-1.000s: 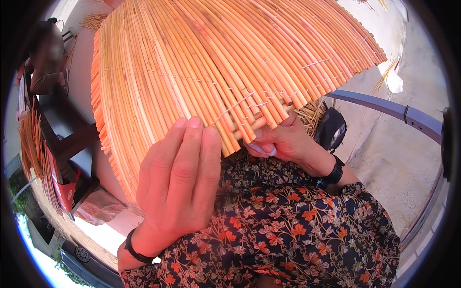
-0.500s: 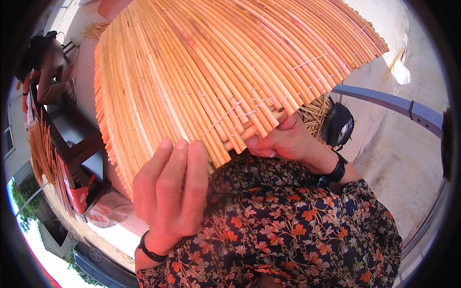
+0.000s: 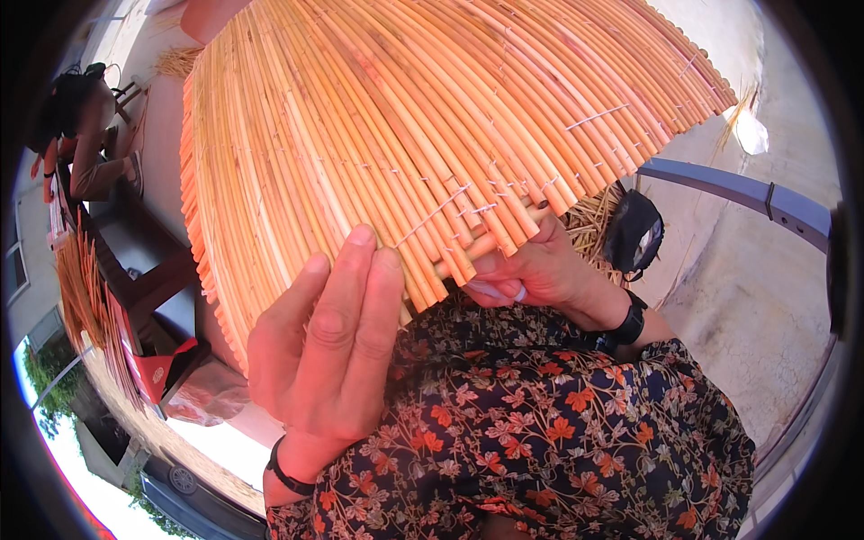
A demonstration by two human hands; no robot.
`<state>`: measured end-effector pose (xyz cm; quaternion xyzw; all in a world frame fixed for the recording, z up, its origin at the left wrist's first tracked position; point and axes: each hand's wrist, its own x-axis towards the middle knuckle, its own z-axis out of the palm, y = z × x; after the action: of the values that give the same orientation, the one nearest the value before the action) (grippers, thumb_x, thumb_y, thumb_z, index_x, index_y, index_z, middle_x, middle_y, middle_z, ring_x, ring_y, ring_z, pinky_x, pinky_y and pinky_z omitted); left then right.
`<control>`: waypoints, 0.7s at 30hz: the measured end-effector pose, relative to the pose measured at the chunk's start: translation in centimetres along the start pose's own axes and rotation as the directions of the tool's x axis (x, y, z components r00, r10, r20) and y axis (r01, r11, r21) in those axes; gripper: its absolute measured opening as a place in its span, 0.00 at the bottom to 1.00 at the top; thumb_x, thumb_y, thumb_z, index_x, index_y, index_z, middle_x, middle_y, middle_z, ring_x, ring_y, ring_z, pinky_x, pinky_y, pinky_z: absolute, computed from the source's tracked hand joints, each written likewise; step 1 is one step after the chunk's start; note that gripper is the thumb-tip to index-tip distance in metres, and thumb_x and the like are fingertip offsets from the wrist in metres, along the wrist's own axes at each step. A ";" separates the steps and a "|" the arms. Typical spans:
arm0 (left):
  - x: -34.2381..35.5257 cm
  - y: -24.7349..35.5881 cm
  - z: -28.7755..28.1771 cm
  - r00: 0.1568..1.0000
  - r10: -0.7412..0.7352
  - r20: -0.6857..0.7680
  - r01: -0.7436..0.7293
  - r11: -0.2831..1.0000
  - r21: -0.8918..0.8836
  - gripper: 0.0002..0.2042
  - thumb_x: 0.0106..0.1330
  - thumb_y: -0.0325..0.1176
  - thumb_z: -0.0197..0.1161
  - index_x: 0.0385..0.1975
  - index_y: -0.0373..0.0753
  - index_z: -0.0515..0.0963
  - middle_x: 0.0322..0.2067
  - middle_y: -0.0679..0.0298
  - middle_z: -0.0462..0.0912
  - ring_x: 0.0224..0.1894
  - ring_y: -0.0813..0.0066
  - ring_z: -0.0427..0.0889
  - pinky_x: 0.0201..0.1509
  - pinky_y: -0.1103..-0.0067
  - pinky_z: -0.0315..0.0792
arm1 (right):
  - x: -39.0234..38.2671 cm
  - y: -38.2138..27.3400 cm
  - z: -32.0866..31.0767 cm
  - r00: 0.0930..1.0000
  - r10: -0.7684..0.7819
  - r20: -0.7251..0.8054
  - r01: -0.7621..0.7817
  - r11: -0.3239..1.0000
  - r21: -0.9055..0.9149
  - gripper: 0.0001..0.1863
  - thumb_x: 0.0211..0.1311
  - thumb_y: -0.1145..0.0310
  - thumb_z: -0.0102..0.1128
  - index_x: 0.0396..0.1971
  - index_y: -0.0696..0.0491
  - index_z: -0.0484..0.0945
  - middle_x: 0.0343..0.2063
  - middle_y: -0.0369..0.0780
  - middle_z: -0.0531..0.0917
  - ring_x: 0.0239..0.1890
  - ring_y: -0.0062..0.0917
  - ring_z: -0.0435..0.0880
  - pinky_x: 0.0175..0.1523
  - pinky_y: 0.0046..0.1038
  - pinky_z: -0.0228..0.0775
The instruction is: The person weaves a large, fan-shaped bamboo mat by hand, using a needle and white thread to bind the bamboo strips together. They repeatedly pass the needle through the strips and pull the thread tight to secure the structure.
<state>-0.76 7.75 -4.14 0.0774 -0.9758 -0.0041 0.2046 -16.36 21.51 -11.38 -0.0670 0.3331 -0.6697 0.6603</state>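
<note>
A large mat of pale orange reed stalks [image 3: 360, 117], stitched together with white thread, fills the upper middle. Its near edge slants in front of my body. My left hand [image 3: 328, 351] holds that edge, fingers lying on top of the stalks and the thumb hidden below. Just under the corner of the edge is my right hand [image 3: 544, 265], closed, its fingertips partly covered by the mat. A small white strip shows between its fingers; what it is I cannot make out. A crosswise stalk [image 3: 472, 250] runs beneath the stalk ends between my hands.
A blue-grey metal bar [image 3: 738, 187] curves at the right. Beside my right wrist are loose straw [image 3: 591, 220] and a black item [image 3: 633, 232]. At the left, a person [image 3: 90, 135] sits behind a dark table [image 3: 135, 247] near a bundle of reddish stalks [image 3: 81, 279].
The mat has shifted slightly right. My left fingers have moved up and right along its surface. My right hand has turned a little, showing more of the white strip.
</note>
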 end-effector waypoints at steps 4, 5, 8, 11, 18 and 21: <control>-0.2 0.4 -0.3 0.999 -0.042 0.003 0.043 0.999 -0.014 0.12 0.55 0.22 0.61 0.40 0.34 0.83 0.40 0.57 0.86 0.38 0.65 0.83 0.44 0.78 0.76 | 0.1 0.7 -0.5 0.998 0.028 0.051 -0.030 0.998 0.046 0.17 0.64 0.76 0.58 0.13 0.56 0.73 0.11 0.34 0.70 0.13 0.16 0.67 0.21 0.20 0.58; -0.5 0.3 -0.5 0.999 -0.033 0.003 0.033 0.999 -0.005 0.12 0.56 0.23 0.61 0.40 0.34 0.83 0.40 0.57 0.86 0.38 0.66 0.83 0.44 0.78 0.77 | 0.0 1.0 -0.2 0.998 0.033 0.052 -0.036 0.998 0.045 0.19 0.64 0.75 0.58 0.11 0.55 0.72 0.10 0.34 0.69 0.13 0.16 0.67 0.20 0.20 0.58; -0.9 0.5 -0.9 0.999 -0.045 0.001 0.045 0.999 0.013 0.11 0.57 0.24 0.60 0.39 0.34 0.83 0.40 0.58 0.86 0.38 0.68 0.83 0.44 0.79 0.78 | -0.1 0.8 0.4 0.997 0.070 0.030 -0.071 0.997 0.005 0.22 0.64 0.75 0.58 0.08 0.55 0.70 0.09 0.34 0.69 0.13 0.17 0.67 0.20 0.20 0.58; -1.1 0.7 -0.7 0.998 -0.061 -0.008 0.061 0.998 0.019 0.10 0.57 0.25 0.60 0.38 0.34 0.83 0.39 0.58 0.86 0.37 0.68 0.83 0.44 0.79 0.77 | -0.1 0.9 0.2 0.996 0.086 0.034 -0.086 0.996 0.001 0.22 0.64 0.74 0.58 0.08 0.55 0.70 0.09 0.35 0.69 0.12 0.17 0.67 0.20 0.21 0.58; -0.9 0.7 -0.7 0.997 -0.071 -0.012 0.071 0.997 0.017 0.10 0.58 0.25 0.60 0.38 0.35 0.83 0.39 0.59 0.86 0.38 0.69 0.83 0.44 0.80 0.77 | -0.3 1.4 0.0 0.995 0.053 0.083 -0.056 0.998 0.031 0.23 0.66 0.72 0.56 0.08 0.54 0.69 0.08 0.35 0.68 0.12 0.18 0.67 0.19 0.22 0.58; -1.1 0.6 -0.5 0.998 -0.068 -0.013 0.068 0.998 0.009 0.11 0.58 0.25 0.60 0.39 0.35 0.83 0.39 0.59 0.86 0.38 0.69 0.83 0.45 0.80 0.77 | -0.4 1.4 -0.1 0.995 0.062 0.074 -0.064 0.998 0.018 0.23 0.66 0.71 0.55 0.08 0.54 0.69 0.08 0.34 0.68 0.12 0.18 0.67 0.19 0.21 0.58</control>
<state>0.35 8.56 -4.06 0.1116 -0.9712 -0.0062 0.2104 -15.14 22.00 -12.09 -0.0742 0.3039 -0.6490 0.6935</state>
